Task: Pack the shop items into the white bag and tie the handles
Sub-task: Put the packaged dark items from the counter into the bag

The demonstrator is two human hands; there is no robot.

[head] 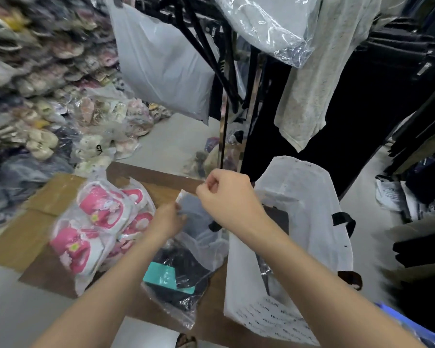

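Observation:
The white bag [304, 237] with black handles stands open at the right on flattened cardboard [33, 232], with dark items inside. My left hand [167, 221] grips the top of a clear packet of dark clothing [183, 275] with a teal label, lying just left of the bag. My right hand [224, 195] is closed above that packet, pinching its clear upper edge as far as I can tell. A clear packet of pink and white slippers [98, 227] lies on the cardboard to the left.
Heaps of bagged slippers [60, 101] fill the left side. A rack of black hangers, a grey poly bag [161, 61] and hanging garments stand behind the bag. Dark clothes and papers lie on the floor at right. A blue object [412, 327] sits at the bottom right.

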